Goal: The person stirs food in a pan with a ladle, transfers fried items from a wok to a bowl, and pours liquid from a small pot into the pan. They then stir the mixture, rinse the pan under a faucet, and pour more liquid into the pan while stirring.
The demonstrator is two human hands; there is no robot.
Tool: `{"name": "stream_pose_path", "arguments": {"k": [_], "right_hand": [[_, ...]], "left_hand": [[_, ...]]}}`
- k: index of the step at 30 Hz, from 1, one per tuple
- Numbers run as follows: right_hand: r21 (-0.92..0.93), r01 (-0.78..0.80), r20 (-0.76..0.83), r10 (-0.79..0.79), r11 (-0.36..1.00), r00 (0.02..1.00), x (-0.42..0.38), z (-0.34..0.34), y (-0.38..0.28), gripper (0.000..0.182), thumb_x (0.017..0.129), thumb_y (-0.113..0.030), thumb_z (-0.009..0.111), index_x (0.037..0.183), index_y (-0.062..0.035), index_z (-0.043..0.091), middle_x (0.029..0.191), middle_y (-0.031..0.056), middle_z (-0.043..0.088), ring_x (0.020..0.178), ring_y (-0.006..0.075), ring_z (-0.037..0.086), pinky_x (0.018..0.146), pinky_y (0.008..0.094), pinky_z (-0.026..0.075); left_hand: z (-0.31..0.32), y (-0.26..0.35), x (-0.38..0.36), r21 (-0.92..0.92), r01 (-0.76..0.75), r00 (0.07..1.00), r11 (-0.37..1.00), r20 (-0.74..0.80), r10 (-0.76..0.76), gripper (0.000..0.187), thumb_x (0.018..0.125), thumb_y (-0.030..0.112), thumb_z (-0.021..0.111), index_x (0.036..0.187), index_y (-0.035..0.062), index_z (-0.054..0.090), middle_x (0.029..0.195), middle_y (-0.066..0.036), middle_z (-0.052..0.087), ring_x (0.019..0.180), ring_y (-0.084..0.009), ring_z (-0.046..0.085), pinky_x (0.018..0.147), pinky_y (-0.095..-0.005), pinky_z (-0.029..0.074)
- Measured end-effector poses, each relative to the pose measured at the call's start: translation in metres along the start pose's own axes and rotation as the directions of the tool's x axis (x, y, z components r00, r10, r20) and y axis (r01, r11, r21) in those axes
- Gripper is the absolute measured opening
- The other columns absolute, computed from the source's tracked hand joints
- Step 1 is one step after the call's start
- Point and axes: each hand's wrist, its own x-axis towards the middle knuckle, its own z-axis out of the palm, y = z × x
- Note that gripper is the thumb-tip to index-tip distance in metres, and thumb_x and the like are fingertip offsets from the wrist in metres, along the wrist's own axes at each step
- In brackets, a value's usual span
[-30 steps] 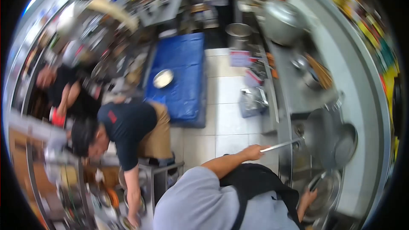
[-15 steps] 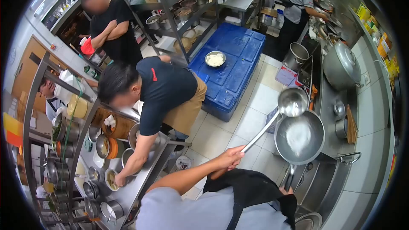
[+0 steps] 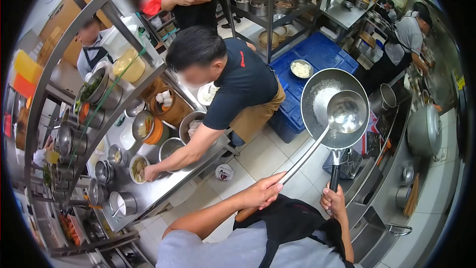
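My left hand is wrapped round the long handle of a steel ladle. The ladle's round bowl lies over the inside of a wok, overlapping it in this view. My right hand grips the black wok handle, with the wok raised in front of me. A shiny pale patch shows on the wok's inner surface, left of the ladle bowl. Behind the wok, a bowl of white pieces rests on a blue chest.
At left, a co-worker leans over a steel counter, one hand in a bowl. A metal shelf rack stands nearer. A second person stands behind with folded arms. Along the right run a sink and a large lidded pot.
The wok has come up and away from the sink, raised by my right hand. The ladle now overlaps the wok's inside. The whole view has swung left.
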Motion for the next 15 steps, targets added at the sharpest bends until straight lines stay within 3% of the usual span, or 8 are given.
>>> {"name": "stream_pose_path", "arguments": {"k": [7, 12, 15], "right_hand": [[0.037, -0.037, 0.006, 0.036, 0.999, 0.999, -0.022, 0.02, 0.008, 0.023, 0.088, -0.006, 0.062, 0.082, -0.0117, 0.041, 0.052, -0.0033, 0.036, 0.035, 0.0068, 0.033, 0.032, 0.0241, 0.03], [-0.156, -0.005, -0.107, -0.012, 0.988, 0.994, -0.065, 0.013, 0.037, 0.022, 0.086, -0.006, 0.062, 0.081, -0.0108, 0.042, 0.053, -0.0017, 0.037, 0.036, 0.0083, 0.037, 0.032, 0.0246, 0.031], [-0.175, -0.032, -0.159, 0.003, 0.984, 0.987, -0.096, 0.006, 0.059, 0.021, 0.086, -0.005, 0.061, 0.08, -0.0102, 0.041, 0.053, -0.0011, 0.037, 0.036, 0.0085, 0.037, 0.032, 0.025, 0.031]], "left_hand": [[0.005, -0.019, -0.028, -0.045, -0.022, 0.999, 0.999, 0.039, 0.024, 0.057, 0.108, 0.027, 0.039, 0.159, 0.0225, 0.015, 0.067, 0.003, 0.038, 0.049, -0.0055, 0.035, 0.043, -0.0208, 0.039], [0.025, -0.046, -0.062, -0.021, -0.023, 0.999, 1.0, 0.022, 0.023, 0.057, 0.108, 0.027, 0.039, 0.159, 0.0206, 0.015, 0.068, 0.004, 0.039, 0.05, -0.0043, 0.036, 0.045, -0.0189, 0.039], [0.042, -0.072, -0.084, -0.088, 0.01, 1.0, 0.996, -0.011, -0.011, 0.057, 0.108, 0.026, 0.039, 0.159, 0.0205, 0.015, 0.069, 0.004, 0.039, 0.054, -0.0042, 0.035, 0.047, -0.019, 0.035]]}}
